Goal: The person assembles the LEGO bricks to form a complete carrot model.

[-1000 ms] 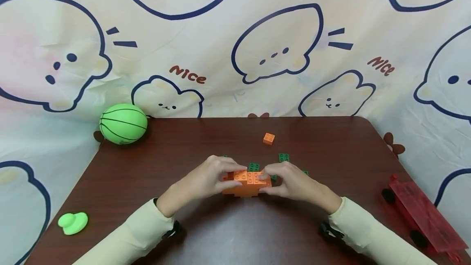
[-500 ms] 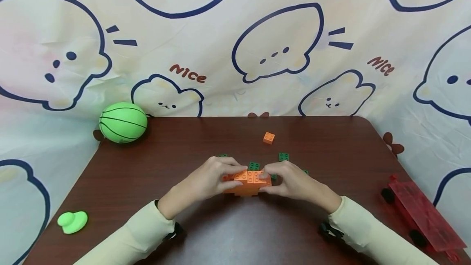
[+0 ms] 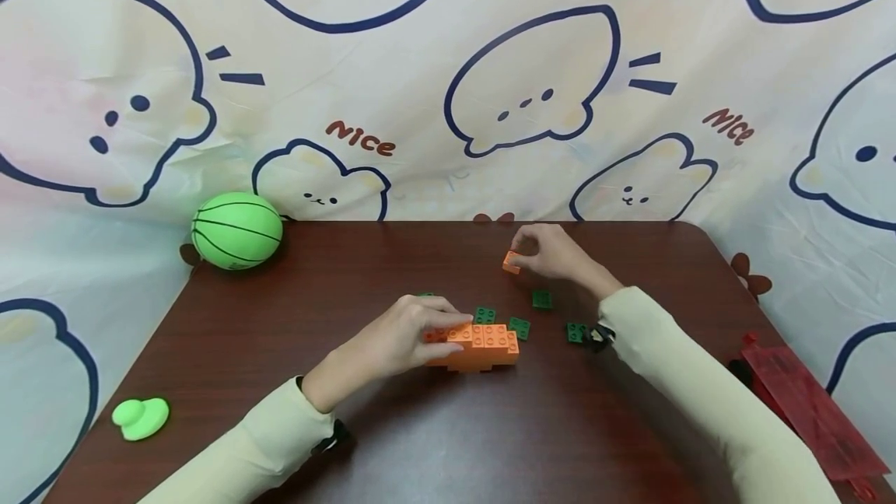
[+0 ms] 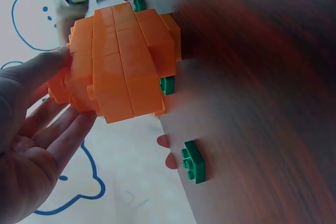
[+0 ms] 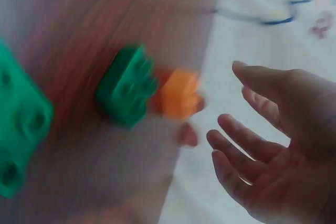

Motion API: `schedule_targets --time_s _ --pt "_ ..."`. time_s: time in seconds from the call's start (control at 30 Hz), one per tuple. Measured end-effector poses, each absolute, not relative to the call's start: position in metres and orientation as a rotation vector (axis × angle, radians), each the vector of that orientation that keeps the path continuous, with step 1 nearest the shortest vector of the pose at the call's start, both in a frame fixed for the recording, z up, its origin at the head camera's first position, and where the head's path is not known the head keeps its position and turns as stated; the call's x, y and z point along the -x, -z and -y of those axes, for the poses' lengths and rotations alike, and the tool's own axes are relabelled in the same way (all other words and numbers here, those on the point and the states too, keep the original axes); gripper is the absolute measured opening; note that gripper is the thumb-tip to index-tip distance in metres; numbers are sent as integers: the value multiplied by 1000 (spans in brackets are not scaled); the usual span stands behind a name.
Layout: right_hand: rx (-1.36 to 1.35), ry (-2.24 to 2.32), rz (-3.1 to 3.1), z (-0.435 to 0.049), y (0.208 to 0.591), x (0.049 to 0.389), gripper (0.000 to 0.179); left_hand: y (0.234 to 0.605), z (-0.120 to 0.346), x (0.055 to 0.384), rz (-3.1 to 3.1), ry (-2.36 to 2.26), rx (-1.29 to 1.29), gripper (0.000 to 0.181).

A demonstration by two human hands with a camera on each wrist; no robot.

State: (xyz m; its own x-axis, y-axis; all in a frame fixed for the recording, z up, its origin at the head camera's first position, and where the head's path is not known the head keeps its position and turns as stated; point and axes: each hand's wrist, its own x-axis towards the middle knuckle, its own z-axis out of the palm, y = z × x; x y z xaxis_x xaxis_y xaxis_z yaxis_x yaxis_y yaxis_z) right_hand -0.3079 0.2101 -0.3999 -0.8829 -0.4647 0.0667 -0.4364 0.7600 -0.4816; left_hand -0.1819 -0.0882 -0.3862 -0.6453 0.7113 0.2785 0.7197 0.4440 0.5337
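Observation:
In the head view, my left hand point(image 3: 406, 339) grips the left end of an orange brick assembly point(image 3: 483, 347) built from several toy building bricks. Its thumb is on the near side and its fingers on the far side; the left wrist view shows the assembly's stepped orange wall point(image 4: 123, 61). My right hand point(image 3: 556, 251) is at a small orange brick point(image 3: 512, 262) towards the back of the table, thumb and fingertips close about it. In the blurred right wrist view, that hand's fingers are spread and apart from the orange brick point(image 5: 180, 94).
Several green bricks lie behind and right of the assembly, one green brick point(image 3: 542, 299) below my right hand. A green ball point(image 3: 236, 230) sits at the back left, a light-green toy point(image 3: 141, 418) at the front left, and a red toy cart point(image 3: 815, 411) at the right edge.
My right hand has let go of the orange assembly and moved away to the back right, to the small orange brick. The left hand and the assembly have stayed in place.

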Motion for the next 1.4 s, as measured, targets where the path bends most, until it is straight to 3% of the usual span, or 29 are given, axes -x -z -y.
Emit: schedule_targets --time_s 0.3,0.47,0.67,0.87,1.4 --pt "618 655 -2880 -206 423 329 21 389 89 182 2677 1084 1270 44" --pt "844 846 -2845 -202 407 305 14 391 89 183 2638 1093 1285 40" --pt "1218 1125 -2622 -196 378 246 9 394 89 182 2589 1047 1298 38" --pt "1293 1062 -2614 -190 372 201 10 394 88 180 2582 1077 1264 36" --pt "1451 959 -2519 -177 371 197 8 393 88 182 2598 1081 1259 37"
